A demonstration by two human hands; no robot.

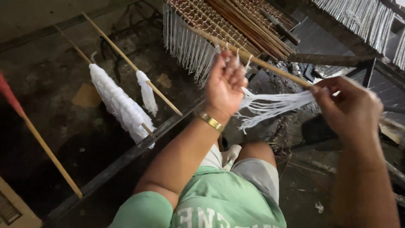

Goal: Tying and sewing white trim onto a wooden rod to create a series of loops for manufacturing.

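**White strands stretched between two hands at a stick frame**

The stick frame [236, 21] fills the top, its fringe edge hanging free. A long stick [261, 63] juts from it. The left hand [225, 84] is curled shut on white strands [274, 103]; the right hand [350, 107] pinches their other end against the stick. Open floor lies left, past two wound sticks [122, 105].

Dim interior, lit weakly from above. Floor [55, 80] of dark, stained concrete, littered with scraps and loose debris. Pale wall base [38, 17] along upper left edge. Dark metal bar [126, 156] lying diagonally across floor. Corner of light-coloured box or furniture [12, 209] at lower left. Dark metal frame [367, 69] at upper right, beneath corrugated grey sheeting [371, 19]. Dirt and fibre waste [291, 126] heaped at centre right.
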